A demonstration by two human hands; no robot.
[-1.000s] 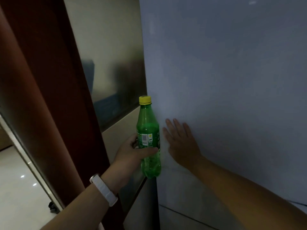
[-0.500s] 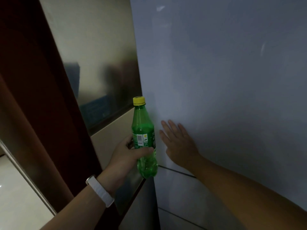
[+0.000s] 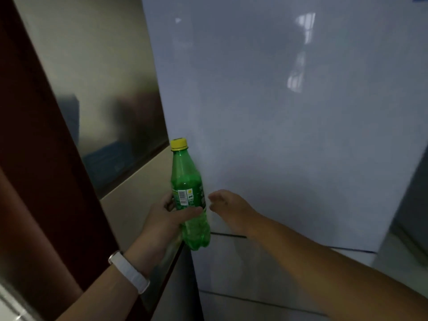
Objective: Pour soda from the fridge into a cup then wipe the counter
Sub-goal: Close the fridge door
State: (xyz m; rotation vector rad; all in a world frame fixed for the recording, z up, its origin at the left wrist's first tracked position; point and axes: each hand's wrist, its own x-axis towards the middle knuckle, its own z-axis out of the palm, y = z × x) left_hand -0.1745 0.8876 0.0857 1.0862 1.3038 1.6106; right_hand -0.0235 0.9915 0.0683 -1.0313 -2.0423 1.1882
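Note:
A green soda bottle [image 3: 188,195] with a yellow cap stands upright in my left hand [image 3: 163,218], whose fingers and thumb curl round its lower half. A white band sits on that wrist. My right hand [image 3: 229,210] is just right of the bottle, in front of the pale fridge door [image 3: 289,117]. Its fingers are bent and hold nothing; whether they touch the door is unclear. The fridge door is closed. No cup or counter is in view.
A dark red-brown door frame [image 3: 44,158] runs down the left. Between it and the fridge is a glossy beige and grey wall panel [image 3: 104,93]. A lower fridge door [image 3: 278,274] sits below a seam.
My right hand has come off its flat press on the fridge door and its fingers have curled. The view has shifted so more of the door's right side shows. The bottle stays in my left hand.

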